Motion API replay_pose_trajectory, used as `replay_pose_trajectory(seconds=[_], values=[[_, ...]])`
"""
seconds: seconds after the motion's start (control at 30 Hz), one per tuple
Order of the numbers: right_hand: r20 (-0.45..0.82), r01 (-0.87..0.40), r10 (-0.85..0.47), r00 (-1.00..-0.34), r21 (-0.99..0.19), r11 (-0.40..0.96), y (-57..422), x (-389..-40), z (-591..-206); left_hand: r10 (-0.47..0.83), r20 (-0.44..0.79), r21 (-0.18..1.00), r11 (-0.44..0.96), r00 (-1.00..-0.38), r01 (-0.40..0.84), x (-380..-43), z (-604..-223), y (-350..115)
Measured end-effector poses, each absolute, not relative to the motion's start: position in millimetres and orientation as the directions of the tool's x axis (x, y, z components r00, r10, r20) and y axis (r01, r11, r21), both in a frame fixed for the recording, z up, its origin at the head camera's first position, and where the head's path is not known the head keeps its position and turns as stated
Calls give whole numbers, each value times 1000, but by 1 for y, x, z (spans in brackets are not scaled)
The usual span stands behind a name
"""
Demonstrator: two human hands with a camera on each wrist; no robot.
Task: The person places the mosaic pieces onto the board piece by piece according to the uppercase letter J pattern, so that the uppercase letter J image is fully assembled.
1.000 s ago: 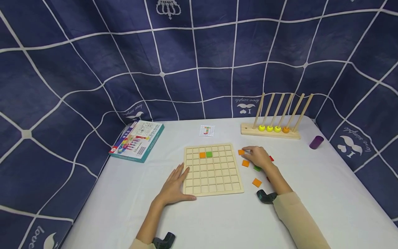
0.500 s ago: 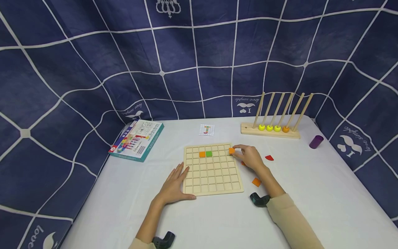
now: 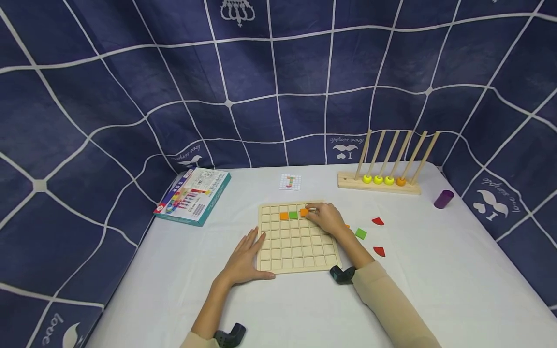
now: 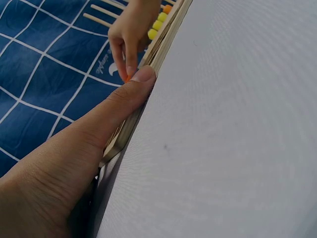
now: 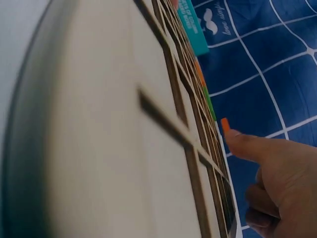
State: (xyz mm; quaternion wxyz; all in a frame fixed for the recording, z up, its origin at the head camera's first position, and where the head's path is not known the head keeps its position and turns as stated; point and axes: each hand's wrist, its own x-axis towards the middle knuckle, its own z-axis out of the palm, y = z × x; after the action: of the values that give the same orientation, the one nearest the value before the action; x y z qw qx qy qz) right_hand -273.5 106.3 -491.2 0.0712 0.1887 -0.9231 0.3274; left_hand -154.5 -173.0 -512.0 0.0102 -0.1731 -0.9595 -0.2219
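Observation:
My right hand [image 3: 327,218] pinches an orange square tile [image 3: 304,212] over the wooden grid board [image 3: 296,241], just right of a green tile [image 3: 293,215] set in the second row. Left of that green one, another orange tile [image 3: 284,216] lies in its cell. In the right wrist view the pinched orange tile [image 5: 225,124] shows at the thumb tip, above the board's ridges. My left hand [image 3: 243,258] rests at the board's near left corner, fingers straight along the left side and the thumb [image 4: 133,91] against the front edge.
Right of the board lie a loose green tile [image 3: 360,234] and red quarter-round pieces [image 3: 379,252]. A small pattern card [image 3: 290,182] sits behind the board. Further back are a peg stand [image 3: 378,182] with beads, a purple cylinder [image 3: 443,199] and a flat box [image 3: 193,195] at left.
My right hand has carried the orange tile leftward from the table beside the board to over the second row. The left hand stays at the board's corner.

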Motion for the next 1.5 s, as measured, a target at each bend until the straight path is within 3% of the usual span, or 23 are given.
replay_pose_trajectory(seconds=[0.37, 0.67, 0.97, 1.5], values=[[248, -419, -337, -908, -557, 717, 102, -275, -496, 321, 85, 416, 849, -943, 326, -155, -512, -173], [199, -327, -262, -944, -659, 678, 125, -264, -490, 329, 87, 416, 846, -940, 334, -155, -512, -172], [264, -356, -241, -934, -618, 701, 173, -243, -476, 334, 86, 430, 837, -939, 337, -155, -511, -172], [169, -300, -248, -954, -530, 793, 210, -219, -490, 337, 83, 435, 835, -938, 338, -155, -511, -173]])
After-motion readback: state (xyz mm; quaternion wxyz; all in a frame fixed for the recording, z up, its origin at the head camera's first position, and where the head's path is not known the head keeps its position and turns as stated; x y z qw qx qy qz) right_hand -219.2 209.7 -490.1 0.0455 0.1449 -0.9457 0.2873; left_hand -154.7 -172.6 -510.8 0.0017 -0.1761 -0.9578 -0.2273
